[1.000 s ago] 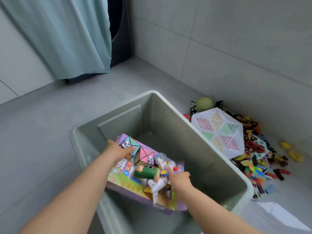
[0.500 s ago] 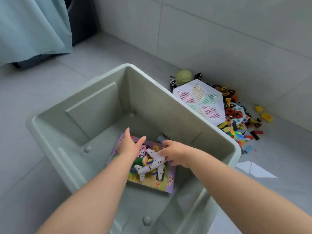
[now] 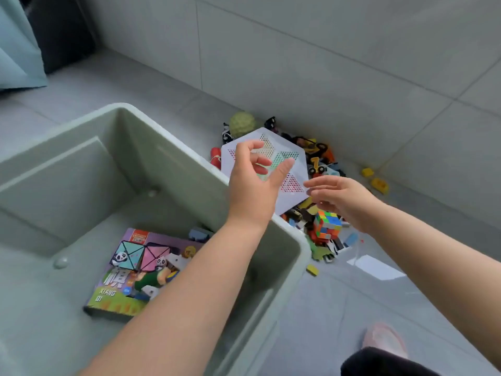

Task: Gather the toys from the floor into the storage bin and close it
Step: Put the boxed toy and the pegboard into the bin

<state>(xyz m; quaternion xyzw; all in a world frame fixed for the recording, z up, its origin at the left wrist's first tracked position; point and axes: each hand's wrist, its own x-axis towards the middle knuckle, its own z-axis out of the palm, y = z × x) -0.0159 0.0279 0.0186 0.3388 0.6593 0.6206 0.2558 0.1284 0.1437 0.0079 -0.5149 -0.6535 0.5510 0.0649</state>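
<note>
Nearest the camera, a pink slipper (image 3: 383,339) is showing at the lower right on the grey tiled floor (image 3: 325,316). The grey-green storage bin (image 3: 67,169) is standing open at the left. Inside it a purple toy box (image 3: 127,270) printed with pandas is lying flat on the bottom, with a few small figures on top, partly hidden by the left forearm. A small blue-grey toy (image 3: 199,234) is lying just beyond the box, near the bin's right wall. Outside, a single yellow brick (image 3: 311,270) is lying on the floor by the bin's near corner.

The left hand (image 3: 254,183) is reaching across the bin's right rim, its grip wide, fingers loosely spread and holding nothing. The right hand (image 3: 343,202) is hovering just beside it, its grip also wide and empty. Both are hanging over the toy pile on the floor, where a white hexagonal board (image 3: 296,169) with coloured mesh panels is lying close beside the bin and a colour cube (image 3: 326,225) is sitting near the board's closer edge. Farther off, toy vehicles (image 3: 315,150) and a green ball (image 3: 242,124) are resting near the tiled wall (image 3: 325,63), and two yellow blocks (image 3: 379,185) are lying apart at the right.
</note>
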